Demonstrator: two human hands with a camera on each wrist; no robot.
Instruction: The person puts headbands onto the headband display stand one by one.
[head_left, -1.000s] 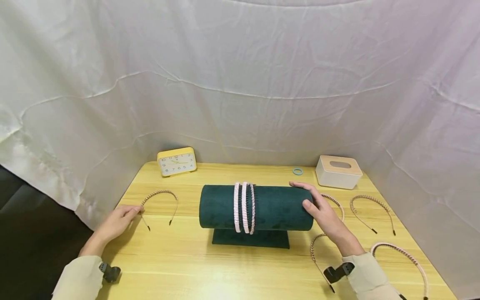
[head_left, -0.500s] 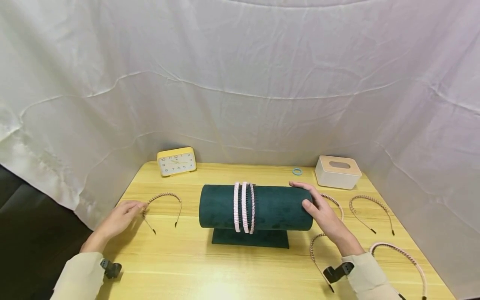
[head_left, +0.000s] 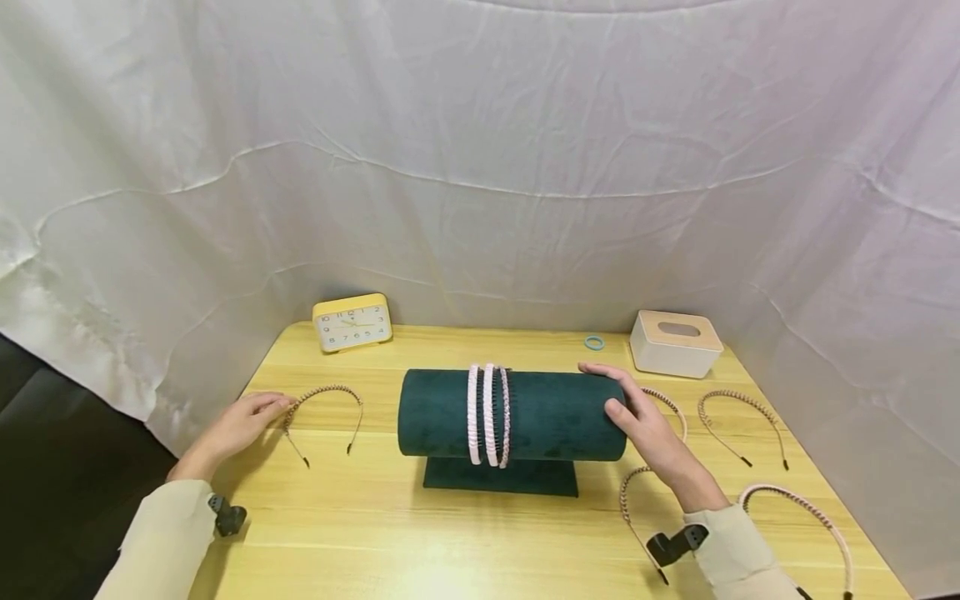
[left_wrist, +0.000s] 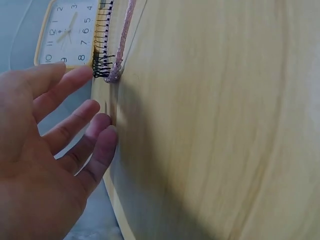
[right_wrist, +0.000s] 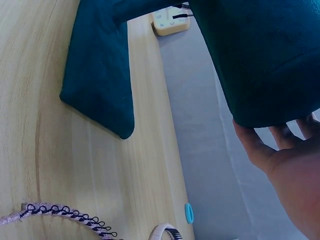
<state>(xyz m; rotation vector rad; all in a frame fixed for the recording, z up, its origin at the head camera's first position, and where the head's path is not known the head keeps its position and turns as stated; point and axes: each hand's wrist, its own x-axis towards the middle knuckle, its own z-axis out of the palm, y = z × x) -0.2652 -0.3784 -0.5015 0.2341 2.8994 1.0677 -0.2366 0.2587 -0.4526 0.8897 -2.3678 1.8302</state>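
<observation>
My left hand lies by the left leg of a thin pink headband on the table's left side. In the left wrist view its fingers are loose and spread, with fingertips close to the black comb teeth of the headband. My right hand holds the right end of a dark green, velvety headband display stand, thumb in front and fingers behind. The right wrist view shows fingertips against the roll's end. Around the middle of the roll sit three pale pink headbands, side by side.
Several more headbands lie on the right of the wooden table, some partly behind my right arm. At the back stand a yellow clock and a white tissue box with a wooden top. A blue ring lies nearby.
The left headband has shifted slightly right and down. My left hand pinched its left leg earlier; its fingers are now loose beside it. My right hand and the stand have stayed put.
</observation>
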